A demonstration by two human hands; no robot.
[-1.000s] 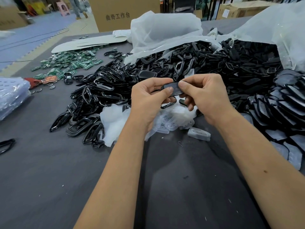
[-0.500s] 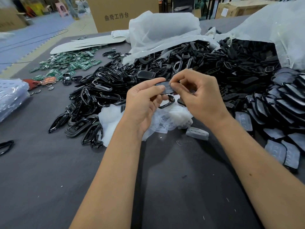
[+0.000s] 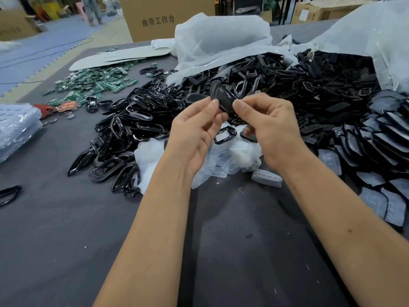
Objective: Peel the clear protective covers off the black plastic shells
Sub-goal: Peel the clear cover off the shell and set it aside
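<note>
**Both hands held one shell above the pile**

Just above the middle of the table (image 3: 66, 251), the two hands were raised together with one black shell (image 3: 222, 96) between them. The left hand (image 3: 194, 134) pinched the shell's near left edge with the thumb and the forefinger, and its other fingers were loosely bent below. The right hand (image 3: 272, 127) pinched the right end of the same shell with the thumb on top and the fingers curled under it. The shell stood tilted, its far end pointing up and away from the person. Whether a clear cover was on it I could not tell, because the surface was a little blurred.

Under the hands lay a heap of clear covers (image 3: 234, 162), and one separate cover (image 3: 266, 178) lay just beside this heap on the dark cloth. A single black frame (image 3: 225, 135) rested on top of the heap, between the two wrists. Behind and to the left spread a big pile of frames (image 3: 132, 129). To the right, a row of shells (image 3: 376, 138) with their covers lay overlapping near the table edge. More black parts spilled out of a white bag (image 3: 221, 41) at the far side. Green boards (image 3: 97, 83) lay scattered at the far left, and a cardboard box (image 3: 166, 16) stood behind the table.
</note>
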